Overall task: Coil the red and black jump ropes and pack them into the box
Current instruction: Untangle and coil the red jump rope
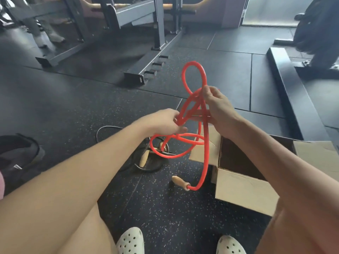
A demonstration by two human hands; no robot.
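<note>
We see the red jump rope (206,154) as uniform bright red-orange, no markings. Its handle (180,182) is light tan wood, paler at the rope end. We read the black jump rope (146,168) as plain glossy black; its wooden grip (142,159) is the same tan. The box (244,189) is plain cardboard, pale brown outside and darker brown inside. The floor (165,217) is black matting flecked with small white speckles. The left clog (131,241) and right clog (230,244) are off-white, patterned with dark round holes. The gym frame (159,24) is matte grey. We note an orange-tan bar (110,5) behind it and a black bag (18,153) at left.
</note>
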